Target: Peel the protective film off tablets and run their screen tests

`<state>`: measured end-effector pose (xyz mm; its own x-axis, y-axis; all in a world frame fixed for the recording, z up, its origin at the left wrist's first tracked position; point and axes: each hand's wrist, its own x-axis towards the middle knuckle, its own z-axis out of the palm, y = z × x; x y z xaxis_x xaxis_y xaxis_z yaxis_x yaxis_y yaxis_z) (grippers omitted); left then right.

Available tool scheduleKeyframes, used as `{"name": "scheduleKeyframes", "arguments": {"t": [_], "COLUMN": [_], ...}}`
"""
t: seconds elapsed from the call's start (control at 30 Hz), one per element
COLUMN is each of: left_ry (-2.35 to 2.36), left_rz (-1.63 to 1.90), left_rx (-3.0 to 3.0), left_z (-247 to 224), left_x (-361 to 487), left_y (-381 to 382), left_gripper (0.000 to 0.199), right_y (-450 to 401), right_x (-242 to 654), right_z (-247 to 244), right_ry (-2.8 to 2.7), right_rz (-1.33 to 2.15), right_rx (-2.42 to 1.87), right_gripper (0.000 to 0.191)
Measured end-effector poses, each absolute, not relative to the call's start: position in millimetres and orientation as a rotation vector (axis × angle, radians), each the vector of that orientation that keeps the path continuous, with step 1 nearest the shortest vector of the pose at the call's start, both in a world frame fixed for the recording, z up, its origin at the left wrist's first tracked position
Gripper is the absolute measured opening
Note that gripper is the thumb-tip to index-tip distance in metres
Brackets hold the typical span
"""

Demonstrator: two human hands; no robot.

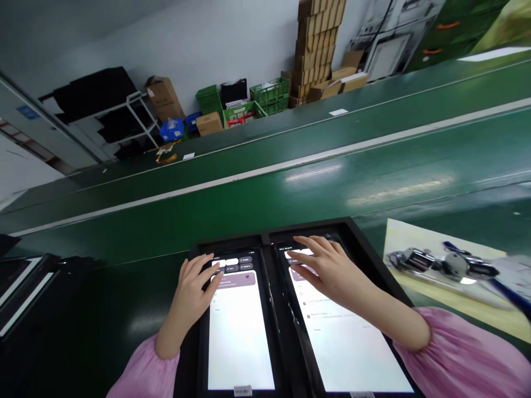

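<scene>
I have the left hand (192, 293) spread over the upper left part of the left tablet (240, 342), and the right hand (332, 271) over the top of the right tablet (352, 354); the grip of each is loose and fairly wide, fingers parted, closed around nothing, though I can't tell which fingertips truly touch the glass. Both tablets lie lit, side by side in a black tray (360, 243) on the green surface (249, 204), and the lower edge of my view cuts the tray off. The hands hide several of the menu tiles from me, more so on the right, and the small lines of text below are too fine to read. A label (243, 391) shows at the foot of the left screen, its print illegible; the one on the right is clipped by the frame. Beyond the right forearm, some metallic items (421, 260) on pale yellow paper (398, 235) are too blurred for me to name. At the far left, dark-framed panels (25, 298) run out of view, as does the top of the stacked cartons (317, 50) by the wall
</scene>
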<state>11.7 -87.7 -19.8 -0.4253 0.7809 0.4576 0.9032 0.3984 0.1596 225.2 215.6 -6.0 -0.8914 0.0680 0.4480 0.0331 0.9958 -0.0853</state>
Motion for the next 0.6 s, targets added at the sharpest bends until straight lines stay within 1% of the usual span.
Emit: {"name": "scheduleKeyframes", "arguments": {"t": [0.1, 0.2, 0.23, 0.3, 0.43, 0.6], "left_ry": [-2.226, -2.075, -2.069, -2.135, -2.236, -2.243], "left_rz": [-0.614, -0.799, -0.849, -0.879, -0.773, -0.624], "left_rx": [-1.403, -1.102, -1.016, -0.965, -1.197, -1.451], "left_z": [-11.6, 4.7, 10.5, 19.6, 21.2, -3.3], "left_x": [13.0, 17.9, 20.5, 26.8, 39.4, 42.0], "left_y": [-89.8, -105.5, -112.7, -124.6, -116.2, -68.9], "left_gripper": [0.017, 0.01, 0.01, 0.018, 0.028, 0.035], "right_y": [228.5, 247.0, 251.5, 255.6, 251.5, 242.6], "right_x": [229.9, 258.5, 272.2, 299.2, 323.0, 306.6], "right_z": [9.4, 32.2, 37.7, 41.8, 25.1, -4.4], "right_ry": [-2.544, -2.205, -2.124, -2.116, -2.297, -2.399], "right_rz": [0.11, 0.106, 0.107, 0.131, 0.256, 0.317], "right_rx": [-0.156, -0.381, -0.432, -0.468, -0.46, -0.455], "right_gripper": [0.029, 0.027, 0.026, 0.025, 0.027, 0.033]}}
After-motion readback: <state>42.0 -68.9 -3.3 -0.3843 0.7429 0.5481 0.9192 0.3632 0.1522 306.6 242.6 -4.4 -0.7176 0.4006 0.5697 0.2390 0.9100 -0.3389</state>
